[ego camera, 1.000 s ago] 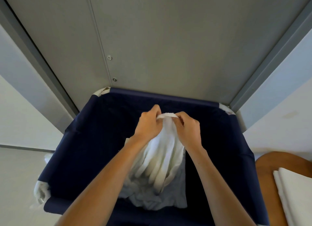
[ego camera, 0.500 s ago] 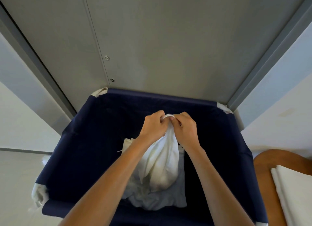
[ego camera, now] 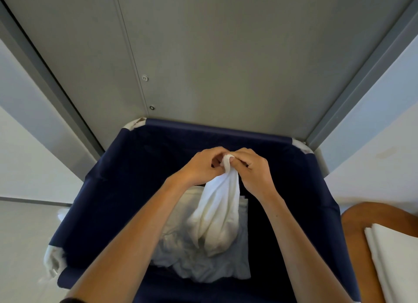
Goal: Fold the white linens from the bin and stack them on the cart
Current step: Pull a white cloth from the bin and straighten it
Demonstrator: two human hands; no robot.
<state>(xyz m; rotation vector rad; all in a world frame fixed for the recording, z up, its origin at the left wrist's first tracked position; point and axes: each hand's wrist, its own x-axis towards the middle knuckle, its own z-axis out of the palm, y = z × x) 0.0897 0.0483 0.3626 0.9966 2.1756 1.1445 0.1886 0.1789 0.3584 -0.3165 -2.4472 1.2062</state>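
Your left hand (ego camera: 201, 167) and right hand (ego camera: 253, 171) meet above the middle of the navy bin (ego camera: 113, 201), the fingers (ego camera: 214, 152) of both pinching the top of one white linen (ego camera: 217, 216). It hangs bunched below them, its lower end touching the crumpled linens (ego camera: 203, 266) on the bin's floor.

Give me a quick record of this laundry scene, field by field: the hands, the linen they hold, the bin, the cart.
left hand: grip pinches the held linen's bunched top
right hand: grip pinches the same top, beside the left
held linen: white, unfolded, hanging over the bin
bin: navy fabric, crumpled linens at its bottom
cart: wooden top at right, folded stack of white linens on it
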